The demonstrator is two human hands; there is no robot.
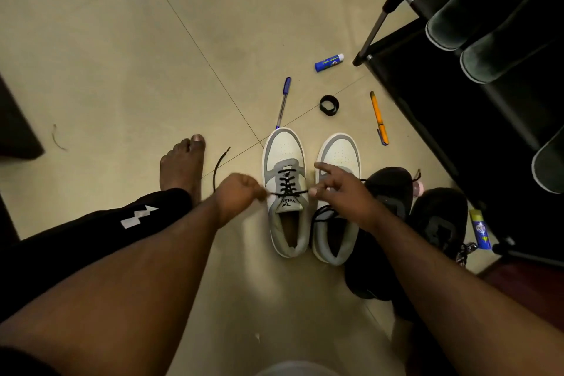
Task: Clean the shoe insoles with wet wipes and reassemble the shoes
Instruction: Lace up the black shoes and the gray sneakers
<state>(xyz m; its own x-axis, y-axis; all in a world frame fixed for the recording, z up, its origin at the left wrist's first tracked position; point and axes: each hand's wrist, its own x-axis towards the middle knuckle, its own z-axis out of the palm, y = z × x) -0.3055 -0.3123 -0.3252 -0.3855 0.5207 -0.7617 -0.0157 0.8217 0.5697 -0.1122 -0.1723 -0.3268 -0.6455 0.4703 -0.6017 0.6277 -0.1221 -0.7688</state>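
Lace [288, 192] is pulled taut across the left shoe [285, 189], pinched by left hand [236, 194] and right hand [338, 192].

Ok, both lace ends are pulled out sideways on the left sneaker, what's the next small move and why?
Probably cross the two ends and start the knot. The left hand and right hand each pinch an end of the lace, taut across the left sneaker, which looks laced up to the tongue. The right sneaker shows only a loose lace by its opening.

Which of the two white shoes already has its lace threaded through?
The left white shoe: black lace crisscrosses its eyelets, both hands pulling the ends. The right white shoe shows no lacing up its front.
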